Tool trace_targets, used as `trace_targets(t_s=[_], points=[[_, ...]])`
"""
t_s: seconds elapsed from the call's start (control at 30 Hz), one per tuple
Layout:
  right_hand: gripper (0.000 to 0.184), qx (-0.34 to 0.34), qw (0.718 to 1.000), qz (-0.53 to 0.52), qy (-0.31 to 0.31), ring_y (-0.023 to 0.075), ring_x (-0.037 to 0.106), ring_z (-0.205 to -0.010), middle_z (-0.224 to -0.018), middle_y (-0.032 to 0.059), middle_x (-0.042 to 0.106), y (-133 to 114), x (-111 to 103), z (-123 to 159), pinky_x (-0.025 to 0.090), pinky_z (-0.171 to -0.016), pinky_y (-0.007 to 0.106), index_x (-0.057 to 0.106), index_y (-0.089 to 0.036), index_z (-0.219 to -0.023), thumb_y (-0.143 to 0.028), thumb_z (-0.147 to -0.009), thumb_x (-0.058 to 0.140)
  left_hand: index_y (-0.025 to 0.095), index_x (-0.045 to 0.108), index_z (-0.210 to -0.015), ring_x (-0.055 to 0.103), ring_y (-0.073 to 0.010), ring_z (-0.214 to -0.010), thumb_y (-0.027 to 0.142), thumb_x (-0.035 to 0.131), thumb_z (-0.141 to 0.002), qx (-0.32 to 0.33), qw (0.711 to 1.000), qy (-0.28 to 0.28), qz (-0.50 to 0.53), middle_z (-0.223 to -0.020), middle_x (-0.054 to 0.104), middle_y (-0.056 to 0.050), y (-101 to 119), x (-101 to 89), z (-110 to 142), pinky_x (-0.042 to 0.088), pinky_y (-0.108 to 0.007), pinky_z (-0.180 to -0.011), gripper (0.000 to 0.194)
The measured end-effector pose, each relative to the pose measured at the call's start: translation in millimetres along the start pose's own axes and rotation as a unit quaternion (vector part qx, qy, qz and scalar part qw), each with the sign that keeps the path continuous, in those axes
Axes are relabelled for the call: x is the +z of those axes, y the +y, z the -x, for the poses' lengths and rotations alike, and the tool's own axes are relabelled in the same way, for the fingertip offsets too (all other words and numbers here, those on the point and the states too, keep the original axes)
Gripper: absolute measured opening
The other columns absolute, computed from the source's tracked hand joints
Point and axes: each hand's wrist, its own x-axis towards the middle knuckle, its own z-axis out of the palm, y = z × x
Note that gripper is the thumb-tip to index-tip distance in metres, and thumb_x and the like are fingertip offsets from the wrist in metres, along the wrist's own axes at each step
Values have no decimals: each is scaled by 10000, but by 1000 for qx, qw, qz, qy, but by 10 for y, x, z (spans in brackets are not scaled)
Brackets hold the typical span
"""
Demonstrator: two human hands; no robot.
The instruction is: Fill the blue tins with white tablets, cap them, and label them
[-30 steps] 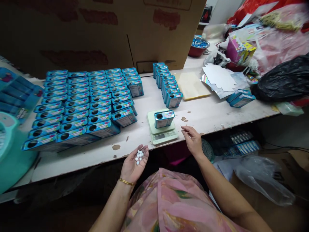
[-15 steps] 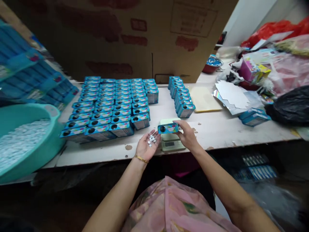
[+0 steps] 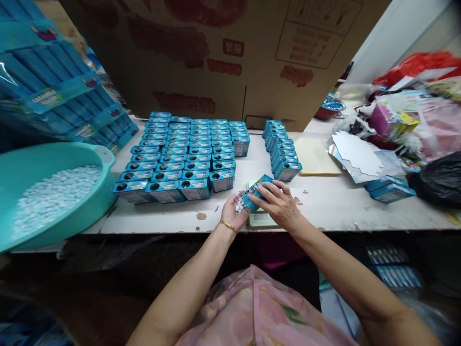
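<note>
My left hand (image 3: 231, 214), cupped with the palm up, holds several small white candies (image 3: 240, 205). My right hand (image 3: 283, 204) grips a blue candy box (image 3: 258, 193) from above. The box tilts down to the left, its lower end right at the candies in my left palm. Partly hidden under both hands is a pale green scale (image 3: 260, 221) near the table's front edge. Rows of upright blue boxes (image 3: 194, 188) with dark round openings on top stand left of my hands. A shorter double row of similar boxes (image 3: 286, 170) is behind my right hand.
A turquoise basin (image 3: 108, 166) of white candies stands at the left, before stacked blue display packs (image 3: 72, 103). A large cardboard box (image 3: 223, 81) rises behind. On the right are a cream pad (image 3: 317, 156), white card sheets (image 3: 355, 154), two blue boxes (image 3: 391, 191) and plastic bags (image 3: 441, 175).
My right hand has turned the box from level to tilted, its end now down at my left palm. The view has shifted slightly left, and my left hand still holds candies.
</note>
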Motion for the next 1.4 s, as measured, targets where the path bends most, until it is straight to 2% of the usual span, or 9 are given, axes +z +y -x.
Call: trace_targets(t_s=[0.23, 0.5, 0.7, 0.8, 0.9, 1.0, 1.07, 1.27, 1.4], points=[[362, 38, 994, -95, -45, 152, 412, -1124, -1125, -17, 550, -3, 11, 37, 245, -984, 359, 485, -351, -1145, -149, -850, 423, 64, 565, -979, 585, -138, -595, 176, 365, -802, -22, 1000, -9, -13, -674, 633, -82, -44, 58, 4, 472, -250, -616, 289], [373, 45, 997, -52, -31, 156, 398, -1119, -1133, -16, 541, 3, 18, 67, 225, -977, 363, 473, -358, -1161, -155, -852, 419, 53, 558, -971, 594, -142, -621, 166, 369, -796, -40, 999, -18, -10, -704, 632, -92, -57, 77, -21, 479, -251, -621, 282], [369, 156, 981, -113, 11, 184, 422, -1076, -1094, 12, 548, 65, 31, 108, 250, -949, 388, 523, -331, -1113, -123, -817, 446, 97, 572, -895, 592, -138, -596, 128, 407, -776, -15, 1000, 6, 9, -647, 617, -56, -54, 76, -34, 497, -273, -624, 206], [345, 302, 923, -226, 75, 196, 471, -999, -1040, 42, 550, 149, 162, 198, 341, -885, 380, 538, -263, -1086, -155, -759, 517, 96, 571, -836, 614, -170, -667, 131, 413, -777, -12, 1000, 16, 1, -664, 620, -78, -19, 58, -18, 517, -313, -638, 172], [352, 409, 821, -374, 134, 183, 521, -909, -982, 44, 560, 223, 390, 312, 420, -804, 353, 519, -211, -1057, -201, -706, 552, 82, 568, -808, 622, -194, -754, 126, 404, -781, -17, 1000, 22, -2, -708, 626, -114, 49, 47, 39, 528, -325, -658, 172], [366, 460, 729, -485, 145, 167, 557, -835, -917, 37, 580, 258, 577, 396, 456, -754, 337, 484, -182, -1044, -233, -688, 554, 86, 573, -832, 619, -203, -812, 133, 397, -791, -5, 999, 38, -7, -770, 635, -126, 113, 18, 152, 536, -325, -659, 187], [398, 465, 711, -508, 143, 173, 560, -860, -946, 51, 581, 247, 588, 440, 458, -768, 345, 461, -173, -1071, -245, -690, 553, 86, 578, -845, 616, -211, -839, 142, 401, -795, -4, 999, 47, -20, -809, 638, -136, 134, -36, 253, 540, -327, -660, 192], [470, 428, 842, -259, 202, 215, 415, -1114, -1172, 93, 472, -123, 151, 596, 353, -931, 408, 419, -227, -1198, -193, -743, 532, 79, 587, -831, 617, -206, -845, 120, 380, -805, -34, 995, 84, -39, -840, 642, -144, 98, -369, 490, 543, -321, -671, 212], [288, 318, 904, -259, 119, 183, 508, -964, -1006, 77, 550, -528, 90, 609, 433, -831, 358, 561, -245, -1031, -133, -796, 438, 75, 589, -835, 617, -198, -840, 110, 379, -806, -22, 994, 102, -35, -825, 639, -138, 150, -509, 480, 542, -313, -669, 215]])
